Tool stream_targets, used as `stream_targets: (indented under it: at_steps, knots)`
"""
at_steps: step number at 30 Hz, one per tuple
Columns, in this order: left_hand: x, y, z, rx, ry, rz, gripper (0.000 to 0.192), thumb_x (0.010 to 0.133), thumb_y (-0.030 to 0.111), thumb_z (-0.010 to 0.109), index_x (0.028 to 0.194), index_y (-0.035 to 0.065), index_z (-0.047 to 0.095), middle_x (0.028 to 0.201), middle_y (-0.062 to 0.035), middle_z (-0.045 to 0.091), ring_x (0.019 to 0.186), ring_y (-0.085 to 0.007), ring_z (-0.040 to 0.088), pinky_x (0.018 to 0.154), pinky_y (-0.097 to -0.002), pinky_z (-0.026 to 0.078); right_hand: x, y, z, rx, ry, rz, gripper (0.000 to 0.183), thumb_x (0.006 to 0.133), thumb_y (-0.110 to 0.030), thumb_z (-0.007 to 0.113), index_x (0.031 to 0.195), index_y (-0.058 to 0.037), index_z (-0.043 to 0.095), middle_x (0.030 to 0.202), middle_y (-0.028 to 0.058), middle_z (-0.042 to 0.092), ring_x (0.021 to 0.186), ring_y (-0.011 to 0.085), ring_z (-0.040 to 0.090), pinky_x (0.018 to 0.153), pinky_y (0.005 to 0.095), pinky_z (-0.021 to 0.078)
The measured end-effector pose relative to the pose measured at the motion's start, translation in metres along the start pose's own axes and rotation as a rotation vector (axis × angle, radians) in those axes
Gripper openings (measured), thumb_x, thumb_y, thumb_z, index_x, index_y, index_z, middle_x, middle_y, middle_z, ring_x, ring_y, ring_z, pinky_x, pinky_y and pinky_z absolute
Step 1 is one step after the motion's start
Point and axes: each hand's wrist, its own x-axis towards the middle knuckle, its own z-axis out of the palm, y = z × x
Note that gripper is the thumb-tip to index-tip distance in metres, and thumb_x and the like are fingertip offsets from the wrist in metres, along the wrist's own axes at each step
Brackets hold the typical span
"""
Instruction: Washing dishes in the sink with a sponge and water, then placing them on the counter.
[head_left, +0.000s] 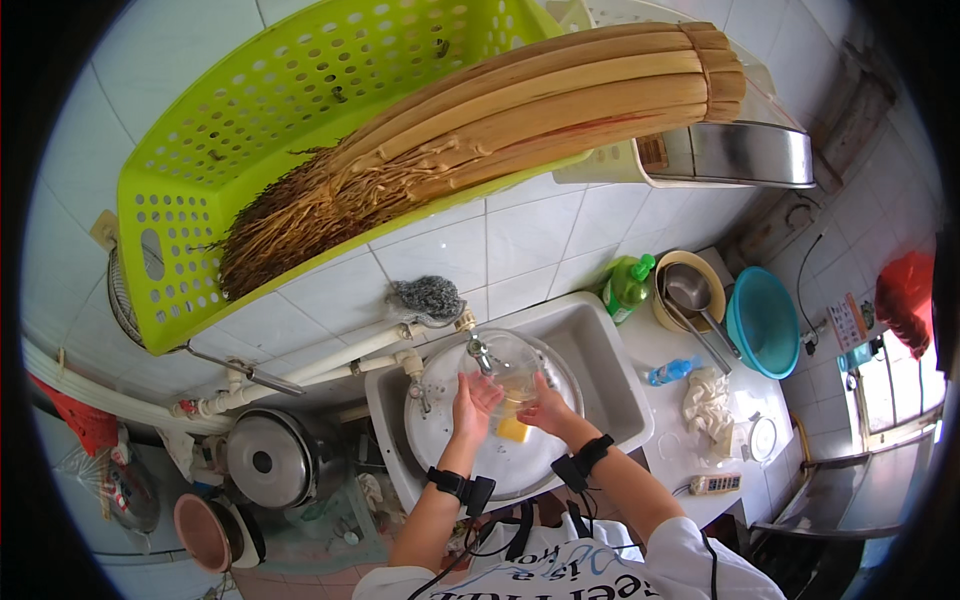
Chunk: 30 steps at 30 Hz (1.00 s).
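Note:
My left hand (474, 405) and my right hand (546, 405) hold a clear, transparent bowl (510, 356) between them, under a metal faucet (478, 351). Below the bowl, a yellow sponge (513, 430) lies in a large round metal basin (480, 469). The basin stands in a grey sink (630, 382). A second tap (417, 390) is at the basin's left side. Whether water runs from the faucet is hard to tell.
A green perforated basket (172, 180) with a straw broom (540, 90) hangs above. Right are a green bottle (626, 289), a cream bowl (718, 292) with ladles, a turquoise basin (763, 322), a blue bottle (670, 372) and a cloth (707, 409). A lidded pot (270, 457) stands left.

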Motion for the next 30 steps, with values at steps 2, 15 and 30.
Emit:
stream_targets:
  at_steps: [2,15,30]
  knots:
    - [-0.003,-0.002,0.001,0.050,0.024,0.030,0.035,0.085,0.040,0.045,0.101,0.0097,0.049,0.083,-0.0051,0.059,0.075,-0.0191,0.059,0.072,-0.0345,0.048,-0.001,0.011,0.002,0.200,-0.106,0.008,0.055,0.084,-0.049,0.040,0.111,-0.0020,0.040,0.099,0.0208,0.048,0.089,0.0322,0.050,0.083,0.0423,0.0418]
    - [-0.007,-0.019,0.021,0.219,-0.163,0.043,0.025,0.083,0.035,0.051,0.076,0.0104,0.047,0.064,-0.0002,0.050,0.056,-0.0099,0.050,0.057,-0.0252,0.043,-0.053,0.003,-0.026,0.295,-0.312,-0.094,0.051,0.088,-0.034,0.034,0.125,-0.0009,0.022,0.121,0.0226,0.033,0.110,0.0367,0.038,0.096,0.0434,0.0319]
    - [-0.098,0.017,0.040,1.674,-0.407,0.937,0.021,0.078,0.027,0.057,0.066,0.0090,0.055,0.061,-0.0046,0.056,0.052,-0.0222,0.053,0.047,-0.0304,0.041,-0.094,-0.010,0.009,0.066,-0.550,-0.089,0.076,0.078,-0.060,0.038,0.129,-0.0068,0.024,0.126,0.0150,0.037,0.115,0.0283,0.038,0.092,0.0495,0.0298]
